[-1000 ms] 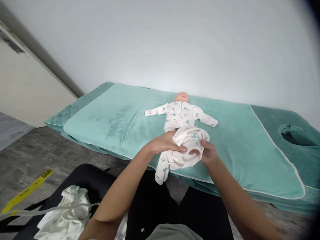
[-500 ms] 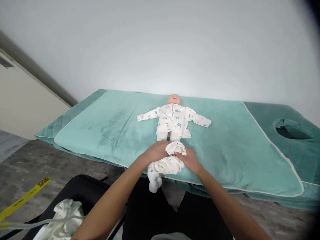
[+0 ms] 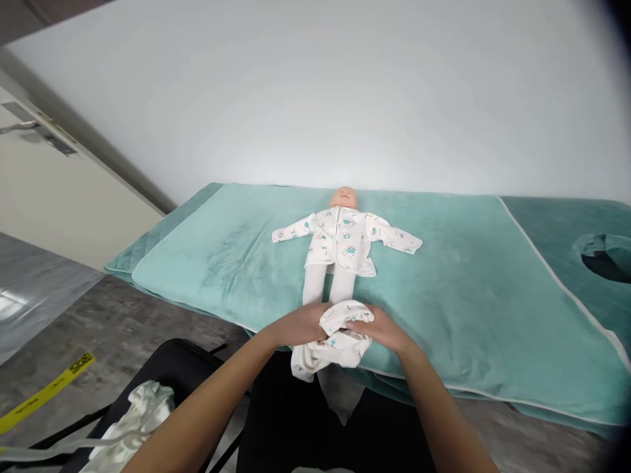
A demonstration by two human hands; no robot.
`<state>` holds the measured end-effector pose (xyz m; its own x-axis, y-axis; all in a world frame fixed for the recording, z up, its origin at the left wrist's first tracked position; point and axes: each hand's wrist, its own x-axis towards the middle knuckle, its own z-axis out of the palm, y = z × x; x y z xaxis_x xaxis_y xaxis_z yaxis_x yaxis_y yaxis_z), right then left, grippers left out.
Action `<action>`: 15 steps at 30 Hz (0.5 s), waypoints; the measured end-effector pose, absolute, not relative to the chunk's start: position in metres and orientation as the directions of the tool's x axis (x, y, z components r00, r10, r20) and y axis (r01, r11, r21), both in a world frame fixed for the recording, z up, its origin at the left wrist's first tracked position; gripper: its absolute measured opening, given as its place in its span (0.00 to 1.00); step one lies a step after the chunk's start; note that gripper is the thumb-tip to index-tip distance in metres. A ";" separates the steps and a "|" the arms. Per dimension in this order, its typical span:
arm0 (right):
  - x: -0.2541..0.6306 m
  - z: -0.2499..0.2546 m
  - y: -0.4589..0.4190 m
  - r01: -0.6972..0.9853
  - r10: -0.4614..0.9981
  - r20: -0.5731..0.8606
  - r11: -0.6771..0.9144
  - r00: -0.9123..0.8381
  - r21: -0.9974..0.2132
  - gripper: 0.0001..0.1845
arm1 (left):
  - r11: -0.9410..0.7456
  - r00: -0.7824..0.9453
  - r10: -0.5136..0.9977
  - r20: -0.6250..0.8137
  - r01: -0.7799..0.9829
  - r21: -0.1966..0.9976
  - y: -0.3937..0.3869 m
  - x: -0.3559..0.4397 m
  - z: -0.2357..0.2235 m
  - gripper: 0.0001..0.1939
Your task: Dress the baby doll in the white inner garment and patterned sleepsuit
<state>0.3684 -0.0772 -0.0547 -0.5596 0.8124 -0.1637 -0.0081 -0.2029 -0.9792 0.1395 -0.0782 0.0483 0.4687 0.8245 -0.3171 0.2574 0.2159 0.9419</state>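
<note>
A baby doll (image 3: 344, 197) lies on its back, head toward the wall, arms spread. It wears a white long-sleeved jacket (image 3: 340, 243) with a teal print. Its white legs (image 3: 315, 284) stretch toward me. Between my hands is a bunched pair of matching printed baby pants (image 3: 340, 351) at the bed's near edge, part of it hanging over. My left hand (image 3: 309, 323) is closed on the left side of the waistband, its fingertips hidden by cloth. Gripping the opposite side is my right hand (image 3: 387, 328), thumb over the waistband. The doll's feet are hidden behind hands and cloth.
The doll rests on a massage bed with a teal cover (image 3: 444, 309), which has a face hole (image 3: 608, 259) at right. A black chair (image 3: 182, 368) at lower left holds crumpled pale cloth (image 3: 142, 414). A pale cable (image 3: 64, 450) crosses there. A door (image 3: 64, 190) stands left.
Both hands have moved toward me with the pants, and more of the doll's legs shows. The pants' hanging end is more gathered up. My view has shifted slightly left.
</note>
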 end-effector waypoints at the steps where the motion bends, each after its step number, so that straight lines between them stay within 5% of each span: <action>1: 0.371 -0.058 -0.077 -0.026 0.804 -0.165 -0.219 -0.571 -0.975 0.29 | 0.249 0.521 0.766 -0.376 0.298 0.922 -0.079 0.139 0.047 0.20; 4: 0.380 -0.067 -0.074 -0.034 0.797 -0.169 -0.231 -0.580 -0.972 0.29 | 0.283 0.575 0.680 -0.455 0.367 0.886 -0.082 0.139 0.043 0.27; 10: 0.391 -0.058 -0.072 -0.074 0.700 -0.063 -0.164 -0.711 -0.984 0.32 | 0.066 0.576 0.743 -0.341 0.445 0.893 -0.098 0.154 0.046 0.21; 15: 0.390 -0.059 -0.077 -0.084 0.754 -0.086 -0.185 -0.651 -0.979 0.32 | 0.133 0.424 0.818 -0.389 0.519 0.844 -0.104 0.155 0.046 0.12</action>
<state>0.3896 -0.0767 -0.0586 -0.6507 0.7544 -0.0864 -0.0841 -0.1846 -0.9792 0.1547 -0.1044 0.0459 0.4243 0.8176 -0.3892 0.5191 0.1326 0.8444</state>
